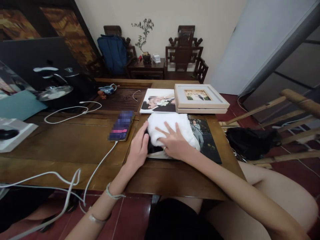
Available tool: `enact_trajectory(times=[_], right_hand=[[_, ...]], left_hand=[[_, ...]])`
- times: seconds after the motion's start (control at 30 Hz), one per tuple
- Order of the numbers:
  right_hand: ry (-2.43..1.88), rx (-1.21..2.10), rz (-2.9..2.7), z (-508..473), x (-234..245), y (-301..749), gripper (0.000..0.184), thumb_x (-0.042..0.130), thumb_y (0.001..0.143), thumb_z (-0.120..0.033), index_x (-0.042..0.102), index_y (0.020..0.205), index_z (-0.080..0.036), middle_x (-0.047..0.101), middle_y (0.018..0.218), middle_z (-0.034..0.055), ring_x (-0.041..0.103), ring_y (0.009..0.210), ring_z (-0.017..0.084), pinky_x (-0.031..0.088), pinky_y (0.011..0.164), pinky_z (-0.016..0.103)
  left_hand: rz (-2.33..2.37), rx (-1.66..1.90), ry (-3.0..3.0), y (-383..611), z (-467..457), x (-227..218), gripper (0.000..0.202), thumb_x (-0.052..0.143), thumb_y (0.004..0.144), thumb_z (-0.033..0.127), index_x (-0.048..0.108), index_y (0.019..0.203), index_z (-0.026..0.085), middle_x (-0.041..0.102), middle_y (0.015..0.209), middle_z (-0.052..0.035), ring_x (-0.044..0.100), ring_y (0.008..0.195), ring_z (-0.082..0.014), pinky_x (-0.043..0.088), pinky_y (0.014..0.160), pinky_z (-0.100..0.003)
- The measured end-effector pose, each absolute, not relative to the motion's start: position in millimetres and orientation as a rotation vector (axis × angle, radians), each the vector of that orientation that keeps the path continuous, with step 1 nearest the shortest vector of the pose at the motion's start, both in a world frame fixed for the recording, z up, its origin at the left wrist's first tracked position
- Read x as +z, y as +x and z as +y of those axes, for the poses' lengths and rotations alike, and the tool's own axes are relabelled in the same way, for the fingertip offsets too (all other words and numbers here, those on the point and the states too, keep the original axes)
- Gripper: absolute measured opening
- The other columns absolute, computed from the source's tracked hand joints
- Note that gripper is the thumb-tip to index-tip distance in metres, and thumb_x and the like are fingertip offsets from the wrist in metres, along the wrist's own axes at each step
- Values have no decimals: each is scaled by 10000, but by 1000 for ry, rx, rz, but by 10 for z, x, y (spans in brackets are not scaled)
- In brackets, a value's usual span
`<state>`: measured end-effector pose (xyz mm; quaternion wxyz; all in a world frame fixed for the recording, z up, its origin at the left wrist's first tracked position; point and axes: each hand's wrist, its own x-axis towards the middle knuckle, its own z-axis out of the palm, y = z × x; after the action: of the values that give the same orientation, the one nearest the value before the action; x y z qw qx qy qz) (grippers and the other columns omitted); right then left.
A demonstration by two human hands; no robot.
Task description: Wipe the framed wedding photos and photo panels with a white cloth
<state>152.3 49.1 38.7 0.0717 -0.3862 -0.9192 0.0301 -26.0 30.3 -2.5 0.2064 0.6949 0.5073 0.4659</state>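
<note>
A dark photo print (207, 140) lies flat on the wooden table (62, 143) in front of me. A white fluffy cloth (172, 128) rests on the print. My right hand (175, 145) lies flat on the cloth, fingers spread, pressing it onto the print. My left hand (138, 148) is at the print's left edge, fingers curled against it beside the cloth.
A phone (121, 125) on a white cable (97, 170) lies left of the print. Behind are another photo (157, 101) and a stacked picture frame (198, 96). A kettle (53, 91) and a white box (15, 133) stand left. A black bag (252, 140) lies right.
</note>
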Motion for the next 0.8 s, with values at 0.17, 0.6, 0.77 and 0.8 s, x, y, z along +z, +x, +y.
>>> enact_trajectory(times=[0.17,0.6,0.77,0.8], right_hand=[[-741,316,-2951,48,483,1609,322,544,775,-190,675,1061,-259,417,1449,12,157,1394,358,94,1061,693],[-1364,204,-2562,424,429,2097,309,418,874,-152,605,1120,-160,570,1272,170,284,1357,343,193,1046,663],[-1297,242,-2530,856,465,1515,302,378,947,-268,587,1159,-215,570,1287,102,439,1247,334,232,1020,638],[-1269,260,-2529,897,476,1413,300,372,954,-283,590,1154,-233,576,1284,79,471,1217,319,236,1024,620]], left_hand=[[1397,1460,1794,-296,316,-16,510,224,982,405,389,1395,156,427,1445,-115,380,1343,-214,261,1132,-402],[1604,814,2300,-169,277,-117,439,329,953,240,373,1378,142,376,1471,-150,299,1387,-227,359,1037,-480],[1578,855,2335,-195,299,-142,442,368,934,230,398,1365,133,401,1455,-155,334,1370,-236,357,1051,-481],[1573,854,2335,-199,303,-142,444,373,931,229,404,1363,131,405,1452,-155,339,1367,-240,354,1057,-482]])
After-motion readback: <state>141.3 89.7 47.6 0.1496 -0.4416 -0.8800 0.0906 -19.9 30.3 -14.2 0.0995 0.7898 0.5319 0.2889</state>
